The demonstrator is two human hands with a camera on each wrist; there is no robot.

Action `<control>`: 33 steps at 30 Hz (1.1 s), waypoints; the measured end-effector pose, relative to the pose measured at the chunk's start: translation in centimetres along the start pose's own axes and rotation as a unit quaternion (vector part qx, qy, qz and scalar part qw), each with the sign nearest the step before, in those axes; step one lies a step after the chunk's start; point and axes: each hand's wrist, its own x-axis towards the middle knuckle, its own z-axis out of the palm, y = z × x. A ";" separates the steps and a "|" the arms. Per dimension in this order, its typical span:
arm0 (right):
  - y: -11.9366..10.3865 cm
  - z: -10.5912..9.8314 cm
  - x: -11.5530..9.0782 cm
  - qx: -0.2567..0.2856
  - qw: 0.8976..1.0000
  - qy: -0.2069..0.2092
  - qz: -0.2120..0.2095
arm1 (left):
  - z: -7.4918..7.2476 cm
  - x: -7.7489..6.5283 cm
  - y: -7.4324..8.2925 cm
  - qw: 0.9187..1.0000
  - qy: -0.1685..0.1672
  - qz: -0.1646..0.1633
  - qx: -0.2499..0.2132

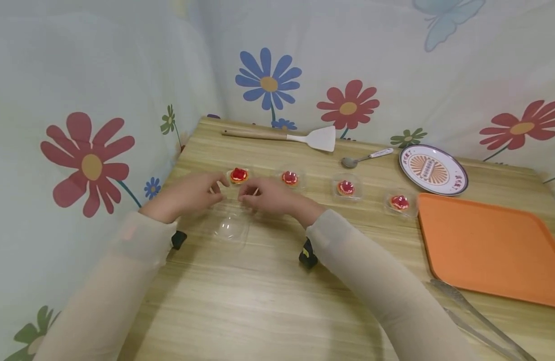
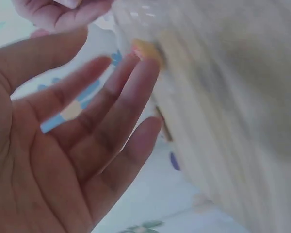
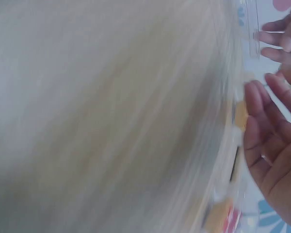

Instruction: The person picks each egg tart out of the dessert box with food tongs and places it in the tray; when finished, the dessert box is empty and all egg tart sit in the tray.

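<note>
My left hand (image 1: 193,193) hovers just left of the leftmost red-topped tart (image 1: 239,175), its fingers relaxed around nothing. On the other side of that tart is my right hand (image 1: 273,196), with loosely bent fingers and no object between them. A clear plastic dome (image 1: 228,228) lies on the table in front of both hands. In the left wrist view, the tart (image 2: 146,50) shows just beyond the fingertips of the spread left hand (image 2: 87,121). The right wrist view has the right hand (image 3: 274,150) with slightly bent fingers.
Three more tarts in clear packs run rightward, one being the far tart (image 1: 400,202). Behind them lie a spatula (image 1: 321,139), a spoon (image 1: 350,162) and a patterned plate (image 1: 433,169). An orange tray (image 1: 490,245) and metal tongs (image 1: 480,316) are at the right.
</note>
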 end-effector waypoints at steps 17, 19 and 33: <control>3.5 -4.8 -2.5 -0.234 0.960 0.152 0.030 | 1.0 8.0 8.3 0.997 0.021 0.008 0.077; 3.9 -5.0 -2.5 -0.239 0.959 0.142 0.046 | 1.1 8.9 8.8 0.998 0.017 0.007 0.059; 5.2 -5.6 -2.8 -0.267 0.960 0.075 0.048 | 3.0 11.1 9.4 0.997 -0.030 -0.003 0.067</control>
